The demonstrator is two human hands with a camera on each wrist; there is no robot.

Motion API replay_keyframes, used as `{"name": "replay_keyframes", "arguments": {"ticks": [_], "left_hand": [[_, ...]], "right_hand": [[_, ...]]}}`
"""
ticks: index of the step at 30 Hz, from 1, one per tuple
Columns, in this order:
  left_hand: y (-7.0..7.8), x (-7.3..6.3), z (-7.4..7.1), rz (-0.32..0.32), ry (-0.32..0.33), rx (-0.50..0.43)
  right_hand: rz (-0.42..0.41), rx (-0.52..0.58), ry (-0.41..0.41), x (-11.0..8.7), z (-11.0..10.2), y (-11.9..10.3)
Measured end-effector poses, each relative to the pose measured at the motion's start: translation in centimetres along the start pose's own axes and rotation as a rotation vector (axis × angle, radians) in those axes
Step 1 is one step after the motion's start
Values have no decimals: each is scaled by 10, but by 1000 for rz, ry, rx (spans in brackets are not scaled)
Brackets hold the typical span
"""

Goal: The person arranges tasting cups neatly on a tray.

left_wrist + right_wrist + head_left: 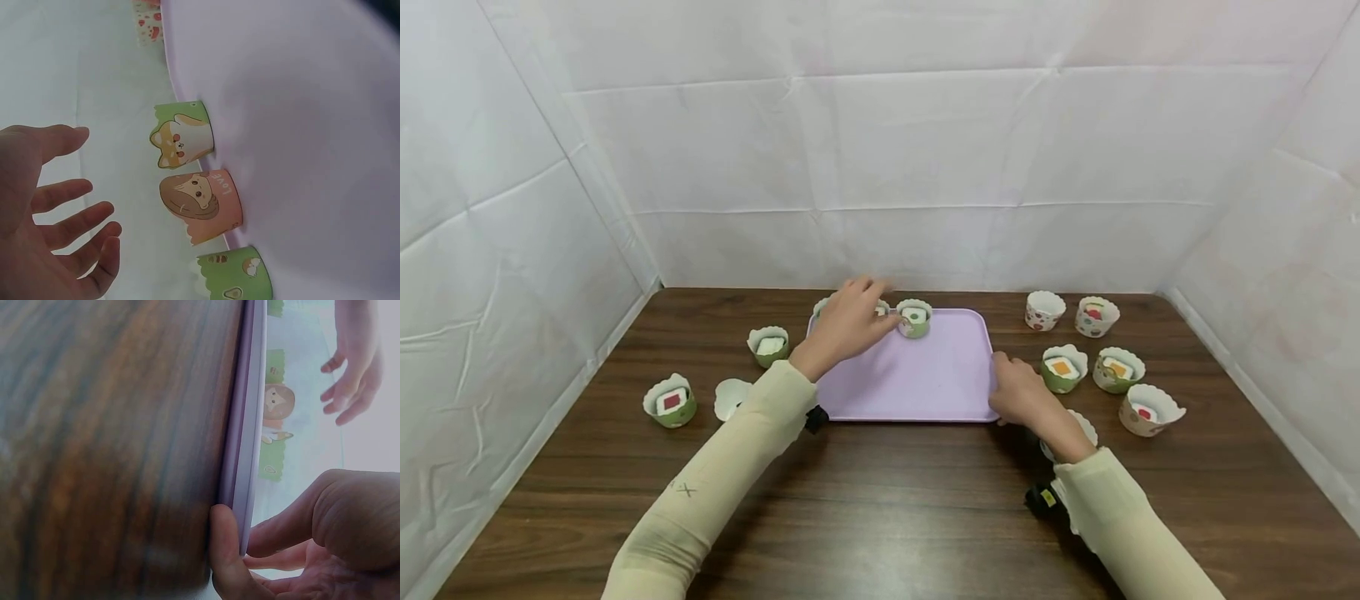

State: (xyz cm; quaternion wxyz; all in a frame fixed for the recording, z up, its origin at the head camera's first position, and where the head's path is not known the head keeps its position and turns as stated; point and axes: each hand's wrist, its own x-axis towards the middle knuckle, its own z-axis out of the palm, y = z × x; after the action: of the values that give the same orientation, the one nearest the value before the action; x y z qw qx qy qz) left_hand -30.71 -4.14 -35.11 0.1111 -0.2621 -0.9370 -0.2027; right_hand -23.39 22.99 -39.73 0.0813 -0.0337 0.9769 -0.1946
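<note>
A lilac tray (917, 375) lies on the wooden table. Three paper cups stand along its back edge: a green one with a dog (184, 137), a pink one marked LOVE (212, 200) and a green one with an avocado (240, 275). My left hand (847, 323) hovers over these cups, fingers spread and loosely bent, holding nothing; it partly hides two of them in the head view. Near the tray's front right corner, my right hand (1021, 392) pinches the rim (250, 425) between thumb and finger.
Right of the tray stand several cups with small decorated pieces inside, among them a green cup (1063, 369) and a dotted cup (1045, 310); another is partly under my right wrist. To the left are green cups (670, 402) and a pale cup (730, 398). White sheeting (917, 150) encloses the table.
</note>
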Motion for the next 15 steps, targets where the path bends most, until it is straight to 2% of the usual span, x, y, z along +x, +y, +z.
{"name": "replay_keyframes", "arguments": {"ticks": [8, 15], "left_hand": [[-10, -27, -1, 20, 60, 41], [-23, -46, -8, -21, 94, 19]], "right_hand": [[-12, -7, 0, 0, 0, -1], [-16, -18, 3, 0, -1, 0]]}}
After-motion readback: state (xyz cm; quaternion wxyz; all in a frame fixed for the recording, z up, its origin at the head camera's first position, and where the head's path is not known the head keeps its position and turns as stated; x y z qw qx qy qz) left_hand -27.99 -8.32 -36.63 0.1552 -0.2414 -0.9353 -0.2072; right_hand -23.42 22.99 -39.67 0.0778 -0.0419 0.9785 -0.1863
